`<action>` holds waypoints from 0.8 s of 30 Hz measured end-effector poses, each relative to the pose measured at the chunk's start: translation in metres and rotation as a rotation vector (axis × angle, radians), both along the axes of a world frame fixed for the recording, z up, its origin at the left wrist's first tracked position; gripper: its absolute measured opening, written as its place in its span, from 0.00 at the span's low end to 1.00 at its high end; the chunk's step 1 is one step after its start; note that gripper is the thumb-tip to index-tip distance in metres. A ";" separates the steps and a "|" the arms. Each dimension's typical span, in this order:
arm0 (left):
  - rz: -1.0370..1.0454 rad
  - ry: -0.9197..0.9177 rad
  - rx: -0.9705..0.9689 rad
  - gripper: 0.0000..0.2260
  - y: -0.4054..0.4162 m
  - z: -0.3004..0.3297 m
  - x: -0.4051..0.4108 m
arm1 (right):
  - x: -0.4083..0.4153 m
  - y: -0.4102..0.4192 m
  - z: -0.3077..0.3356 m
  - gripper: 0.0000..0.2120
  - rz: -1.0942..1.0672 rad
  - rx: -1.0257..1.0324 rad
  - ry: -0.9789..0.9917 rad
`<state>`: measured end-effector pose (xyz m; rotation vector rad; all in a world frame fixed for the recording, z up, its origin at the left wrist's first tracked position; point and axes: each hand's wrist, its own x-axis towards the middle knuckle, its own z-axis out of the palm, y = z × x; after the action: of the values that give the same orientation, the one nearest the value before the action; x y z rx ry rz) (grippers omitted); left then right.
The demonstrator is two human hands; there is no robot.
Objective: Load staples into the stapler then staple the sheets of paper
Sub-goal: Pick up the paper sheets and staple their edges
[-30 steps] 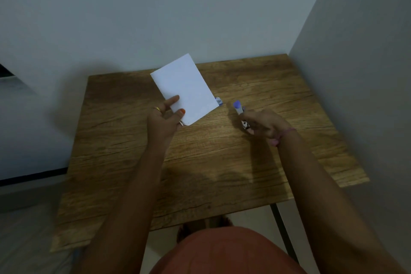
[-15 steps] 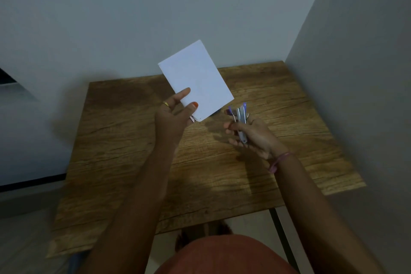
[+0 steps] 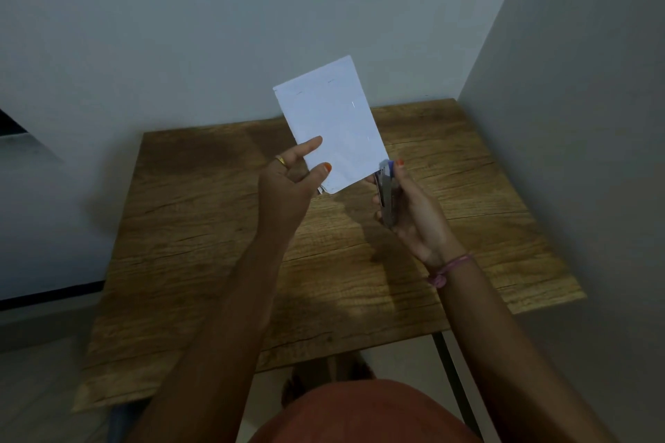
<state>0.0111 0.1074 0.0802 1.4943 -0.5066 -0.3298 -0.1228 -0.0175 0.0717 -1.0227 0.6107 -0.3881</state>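
Note:
A small stack of white paper sheets (image 3: 333, 122) is held up above the wooden table (image 3: 216, 227), tilted, with its lower corner toward me. My left hand (image 3: 291, 183) pinches the sheets near their lower left edge between thumb and fingers. My right hand (image 3: 410, 212) grips a small metal stapler (image 3: 387, 191) with a purple tip, held upright. The stapler's mouth is at the lower right edge of the sheets, touching or just around that edge.
The table stands in a corner, with a wall behind and another wall (image 3: 575, 155) close on the right. A dark table leg (image 3: 453, 370) shows below the front right edge. My lap and feet are under the front edge.
My left hand has lifted the sheets higher off the table. My right hand picked the stapler up from the table and brought it left to the sheets' lower right edge.

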 end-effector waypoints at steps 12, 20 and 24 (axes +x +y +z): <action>-0.025 -0.151 0.074 0.17 -0.003 -0.005 -0.003 | -0.005 -0.005 0.004 0.07 0.003 0.158 -0.135; -0.094 -0.187 0.115 0.19 0.000 0.005 -0.006 | -0.006 -0.008 0.003 0.08 0.027 0.126 -0.094; -0.178 -0.135 -0.108 0.38 -0.004 0.003 -0.007 | -0.007 -0.009 0.003 0.07 0.024 0.129 -0.096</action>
<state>0.0042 0.1038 0.0837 1.3757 -0.7565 -0.3360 -0.1296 -0.0263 0.0748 -0.8822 0.5297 -0.3703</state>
